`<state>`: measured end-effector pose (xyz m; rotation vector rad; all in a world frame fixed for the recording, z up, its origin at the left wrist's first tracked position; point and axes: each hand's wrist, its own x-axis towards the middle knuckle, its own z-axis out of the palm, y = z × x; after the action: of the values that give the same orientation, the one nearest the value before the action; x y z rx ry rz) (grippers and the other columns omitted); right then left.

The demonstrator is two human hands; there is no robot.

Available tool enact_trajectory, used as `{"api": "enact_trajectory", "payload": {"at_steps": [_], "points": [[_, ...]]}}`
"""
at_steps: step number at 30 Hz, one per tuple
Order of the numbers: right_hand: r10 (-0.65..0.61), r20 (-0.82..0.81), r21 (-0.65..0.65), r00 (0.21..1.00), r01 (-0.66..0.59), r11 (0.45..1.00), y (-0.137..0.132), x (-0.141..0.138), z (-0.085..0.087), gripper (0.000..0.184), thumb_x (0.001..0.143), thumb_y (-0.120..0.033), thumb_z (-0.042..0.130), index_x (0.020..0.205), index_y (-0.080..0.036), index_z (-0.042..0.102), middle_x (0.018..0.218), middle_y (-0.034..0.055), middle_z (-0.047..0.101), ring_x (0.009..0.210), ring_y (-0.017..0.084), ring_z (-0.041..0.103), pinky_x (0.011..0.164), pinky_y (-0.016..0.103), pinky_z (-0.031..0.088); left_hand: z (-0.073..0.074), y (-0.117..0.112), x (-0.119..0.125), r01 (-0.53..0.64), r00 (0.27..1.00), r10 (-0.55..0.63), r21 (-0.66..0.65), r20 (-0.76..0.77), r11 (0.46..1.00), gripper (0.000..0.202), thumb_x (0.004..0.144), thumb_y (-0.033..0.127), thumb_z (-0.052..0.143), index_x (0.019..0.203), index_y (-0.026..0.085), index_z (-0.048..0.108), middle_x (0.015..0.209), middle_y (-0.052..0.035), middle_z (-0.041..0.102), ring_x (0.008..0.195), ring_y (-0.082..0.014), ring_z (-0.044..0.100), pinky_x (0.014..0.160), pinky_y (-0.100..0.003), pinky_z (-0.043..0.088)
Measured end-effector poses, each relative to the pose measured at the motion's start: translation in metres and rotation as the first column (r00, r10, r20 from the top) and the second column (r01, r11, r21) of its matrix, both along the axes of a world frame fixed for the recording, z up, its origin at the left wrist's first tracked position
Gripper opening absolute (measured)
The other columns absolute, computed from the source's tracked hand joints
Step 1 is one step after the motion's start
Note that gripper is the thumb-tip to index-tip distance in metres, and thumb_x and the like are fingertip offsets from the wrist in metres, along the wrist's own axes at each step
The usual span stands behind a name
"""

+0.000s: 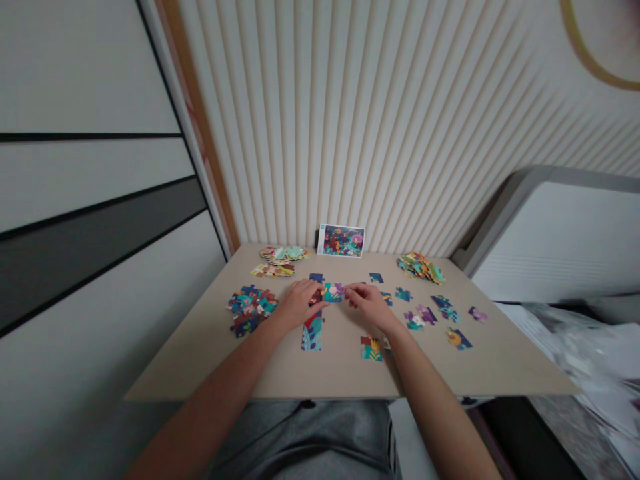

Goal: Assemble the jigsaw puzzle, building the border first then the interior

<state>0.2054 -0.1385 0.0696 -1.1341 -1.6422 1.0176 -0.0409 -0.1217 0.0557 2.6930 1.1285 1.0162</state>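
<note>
My left hand [301, 301] and my right hand [367, 301] meet over the middle of the table. Between them is a teal and purple jigsaw puzzle piece [332, 292]; the fingers of my left hand pinch its left edge, and those of my right hand close on its right edge. Below and partly behind my left hand runs an upright strip of joined puzzle pieces [313, 331], red and blue. Just beyond my right hand are loose blue pieces [376, 277]. A piece with a yellow plant [371, 348] lies near my right forearm, which partly hides another piece.
A picture card [342, 241] stands against the ribbed wall. Piles of pieces lie at the left [251, 307], back left [284, 255] and back right [421, 267]. Several loose pieces [415, 320] are spread on the right of the table [320, 381]. A grey-white headboard-like panel [560, 233] rises on the right.
</note>
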Motion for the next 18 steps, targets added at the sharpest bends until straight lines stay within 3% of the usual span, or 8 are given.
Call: {"api": "enact_trajectory", "payload": {"at_steps": [18], "points": [[0.048,0.019,0.017,0.999,-0.048,0.999,-0.0019,0.0008,-0.0013,0.033,0.087,-0.05,0.067,0.096,-0.018,0.074,0.073,0.0006,0.064,0.064,0.014,0.051,0.061,0.027,0.042,-0.0029,0.0012,-0.0003,0.008,1.0,-0.008,-0.006,0.009,1.0,0.034,0.092,0.042,0.069,0.118,0.021,0.059,0.11,-0.0082,0.069,0.105,-0.0268,0.064,0.094,-0.042,0.048]]}}
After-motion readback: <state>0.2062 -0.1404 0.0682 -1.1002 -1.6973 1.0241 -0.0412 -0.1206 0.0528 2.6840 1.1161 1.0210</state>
